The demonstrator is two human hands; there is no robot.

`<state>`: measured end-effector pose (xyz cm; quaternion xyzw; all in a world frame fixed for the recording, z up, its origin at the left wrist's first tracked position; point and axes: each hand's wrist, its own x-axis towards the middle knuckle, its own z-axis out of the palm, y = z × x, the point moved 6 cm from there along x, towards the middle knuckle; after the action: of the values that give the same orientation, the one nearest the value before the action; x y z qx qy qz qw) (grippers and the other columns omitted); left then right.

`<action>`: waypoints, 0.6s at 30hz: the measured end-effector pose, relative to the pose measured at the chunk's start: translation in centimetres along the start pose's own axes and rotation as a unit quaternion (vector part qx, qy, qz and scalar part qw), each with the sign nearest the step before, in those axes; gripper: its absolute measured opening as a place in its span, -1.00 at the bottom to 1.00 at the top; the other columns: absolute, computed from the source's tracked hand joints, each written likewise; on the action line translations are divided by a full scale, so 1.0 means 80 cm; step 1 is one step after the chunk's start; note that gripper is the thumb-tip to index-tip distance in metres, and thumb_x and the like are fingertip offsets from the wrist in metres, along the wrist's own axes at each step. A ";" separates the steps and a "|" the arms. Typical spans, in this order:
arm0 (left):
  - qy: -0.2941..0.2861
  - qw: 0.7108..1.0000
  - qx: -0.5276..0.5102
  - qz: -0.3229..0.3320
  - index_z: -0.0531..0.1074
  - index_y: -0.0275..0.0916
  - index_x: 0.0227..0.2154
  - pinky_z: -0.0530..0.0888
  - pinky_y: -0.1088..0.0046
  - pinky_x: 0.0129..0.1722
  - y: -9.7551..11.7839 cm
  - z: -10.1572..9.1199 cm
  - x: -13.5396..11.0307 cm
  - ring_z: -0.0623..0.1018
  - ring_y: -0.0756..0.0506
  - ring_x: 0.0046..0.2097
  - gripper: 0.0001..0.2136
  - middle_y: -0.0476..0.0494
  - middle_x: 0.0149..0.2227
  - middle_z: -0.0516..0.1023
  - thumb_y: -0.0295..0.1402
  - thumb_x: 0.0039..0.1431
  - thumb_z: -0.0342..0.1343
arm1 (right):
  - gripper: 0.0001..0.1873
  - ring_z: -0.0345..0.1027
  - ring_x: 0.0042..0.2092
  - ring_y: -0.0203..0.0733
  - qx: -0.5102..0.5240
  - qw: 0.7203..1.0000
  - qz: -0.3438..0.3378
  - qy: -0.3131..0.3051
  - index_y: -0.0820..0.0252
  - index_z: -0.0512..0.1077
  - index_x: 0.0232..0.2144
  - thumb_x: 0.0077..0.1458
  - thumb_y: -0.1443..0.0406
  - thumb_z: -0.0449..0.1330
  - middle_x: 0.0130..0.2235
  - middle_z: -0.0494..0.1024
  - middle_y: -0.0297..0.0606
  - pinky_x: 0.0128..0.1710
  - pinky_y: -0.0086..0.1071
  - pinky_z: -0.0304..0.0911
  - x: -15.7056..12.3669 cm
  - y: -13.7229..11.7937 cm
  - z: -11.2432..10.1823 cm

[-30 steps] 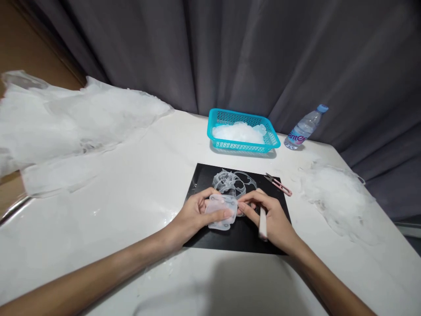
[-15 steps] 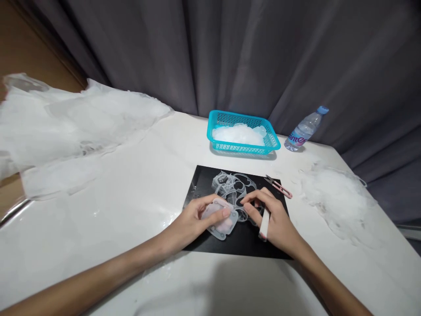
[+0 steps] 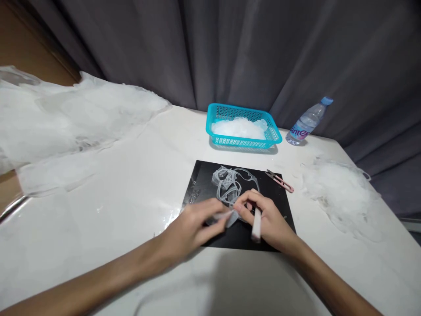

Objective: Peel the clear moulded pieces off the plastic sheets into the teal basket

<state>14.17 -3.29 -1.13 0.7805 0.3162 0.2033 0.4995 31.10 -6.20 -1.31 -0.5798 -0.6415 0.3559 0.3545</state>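
My left hand (image 3: 194,224) is closed on a flat translucent plastic piece (image 3: 226,217), which it holds edge-on over the black mat (image 3: 204,180). My right hand (image 3: 266,217) grips a white pen-like tool (image 3: 256,226), and its fingertips touch the plastic piece. A tangle of clear plastic offcut rings (image 3: 232,182) lies on the mat just beyond both hands.
A teal basket (image 3: 243,129) of translucent pieces stands behind the mat. Small pink snips (image 3: 280,181) lie at the mat's right edge. A water bottle (image 3: 307,123) stands far right. White plastic heaps lie at the right (image 3: 342,193) and the far left (image 3: 72,118).
My left hand has turned the plastic piece from flat to edge-on and shifted a little left. My right hand has moved closer to it. The view has shifted slightly.
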 end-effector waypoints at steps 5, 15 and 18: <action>-0.004 0.993 0.012 0.117 0.63 -0.17 -0.17 0.54 0.26 -0.15 0.023 0.012 -0.020 0.63 -0.21 -0.22 -0.84 -0.25 -0.21 0.69 -0.32 0.36 0.15 | -0.80 0.33 -0.24 -0.10 -0.153 0.979 -0.001 0.132 0.11 0.40 -0.36 0.35 0.26 0.11 -0.33 0.50 -0.27 -0.21 -0.25 0.19 0.007 0.009 -0.023; 0.023 0.976 -0.204 -0.070 0.55 -0.19 -0.20 0.38 0.52 -0.33 -0.009 -0.013 0.000 0.49 -0.01 -0.32 -0.78 -0.01 -0.34 0.55 -0.13 0.36 0.19 | -0.73 0.35 -0.11 0.03 -0.261 0.937 -0.040 0.228 0.11 0.47 -0.02 0.39 0.12 0.10 -0.14 0.55 -0.14 -0.09 -0.12 0.27 0.002 0.027 -0.100; 0.017 0.965 -0.243 -0.094 0.55 -0.21 -0.20 0.41 0.49 -0.26 -0.005 -0.010 -0.001 0.53 -0.04 -0.28 -0.75 -0.03 -0.33 0.58 -0.11 0.34 0.21 | -0.53 0.35 0.03 0.09 -0.279 0.944 -0.078 0.158 0.08 0.37 0.20 0.35 0.04 0.18 0.01 0.50 -0.08 0.01 -0.05 0.31 0.005 0.020 -0.072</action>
<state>13.52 -2.71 -1.15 0.5992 0.3377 0.2396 0.6852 36.81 -5.44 0.18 -0.6524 -0.6942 0.0379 0.3017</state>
